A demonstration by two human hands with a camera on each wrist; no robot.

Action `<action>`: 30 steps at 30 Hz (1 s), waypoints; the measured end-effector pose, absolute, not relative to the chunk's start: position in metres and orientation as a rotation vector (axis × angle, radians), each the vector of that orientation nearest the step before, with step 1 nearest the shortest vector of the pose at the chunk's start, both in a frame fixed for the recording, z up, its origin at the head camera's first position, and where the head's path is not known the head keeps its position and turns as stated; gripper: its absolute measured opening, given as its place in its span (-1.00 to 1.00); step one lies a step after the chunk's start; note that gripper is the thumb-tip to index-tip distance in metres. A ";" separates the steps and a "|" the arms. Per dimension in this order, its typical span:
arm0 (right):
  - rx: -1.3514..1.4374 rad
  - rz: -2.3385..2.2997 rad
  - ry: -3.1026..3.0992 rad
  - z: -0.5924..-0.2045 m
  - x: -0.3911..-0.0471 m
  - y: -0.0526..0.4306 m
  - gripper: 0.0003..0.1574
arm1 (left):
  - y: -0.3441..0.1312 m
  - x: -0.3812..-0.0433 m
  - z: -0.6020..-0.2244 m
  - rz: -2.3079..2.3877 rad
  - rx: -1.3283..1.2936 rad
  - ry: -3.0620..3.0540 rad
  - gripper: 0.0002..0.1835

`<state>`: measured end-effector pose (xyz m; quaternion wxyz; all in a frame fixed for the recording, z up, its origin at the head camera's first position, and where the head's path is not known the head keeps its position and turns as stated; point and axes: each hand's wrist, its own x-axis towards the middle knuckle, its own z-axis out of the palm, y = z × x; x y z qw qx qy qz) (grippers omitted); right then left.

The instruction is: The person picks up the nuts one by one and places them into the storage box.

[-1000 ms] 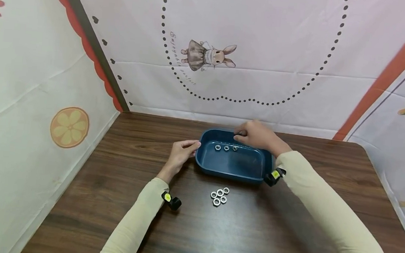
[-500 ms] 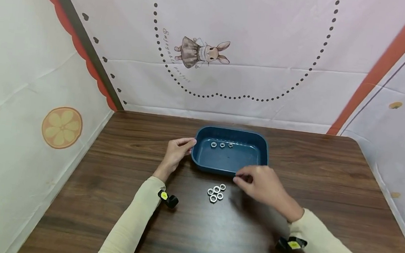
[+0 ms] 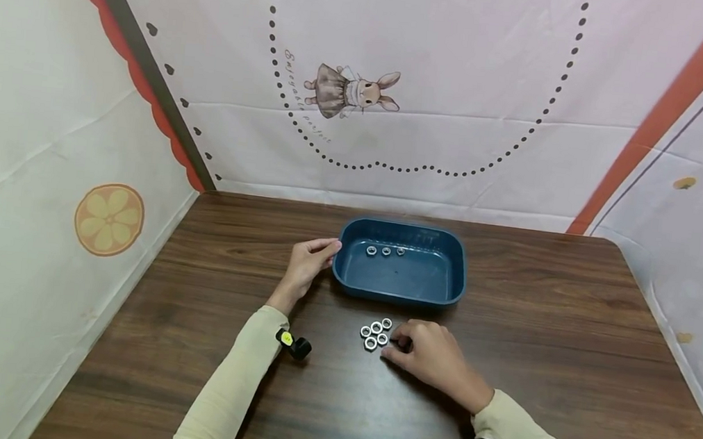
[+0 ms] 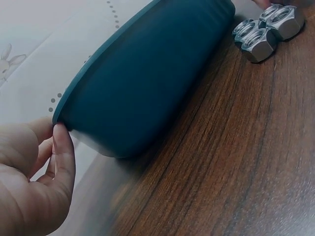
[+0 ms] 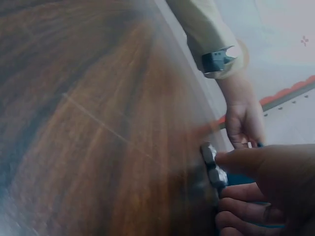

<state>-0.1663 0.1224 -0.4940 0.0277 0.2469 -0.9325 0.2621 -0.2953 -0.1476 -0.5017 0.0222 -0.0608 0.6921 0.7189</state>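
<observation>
At the left end of a dark blue rectangular plastic tray [image 3: 403,235], my left hand [image 3: 304,271] pinches the rim between thumb and fingers. The left wrist view shows this grip from close up on the tray wall [image 4: 142,78]. Three metal hex nuts [image 3: 386,251] lie in a row inside, near the back wall. In front of the tray, several more hex nuts [image 3: 376,328] sit bunched together on the table. My right hand [image 3: 434,356] is just right of this bunch, thumb and index finger apart, with no nut visible between them. The right wrist view shows its fingers beside two nuts [image 5: 214,167].
The brown wood-grain table [image 3: 236,391] carries everything. A white printed cloth [image 3: 465,62] hangs behind the table and along its sides. Each sleeved wrist wears a small black camera, such as the left wrist camera [image 3: 295,344].
My right hand has come out from over the tray's back wall, across its front edge, down to the bunched nuts. The left hand keeps its hold on the rim.
</observation>
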 end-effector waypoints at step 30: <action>0.797 0.798 -2.809 -0.499 -0.168 0.112 -0.75 | -0.149 -0.294 -0.500 2.221 -0.161 2.150 -0.63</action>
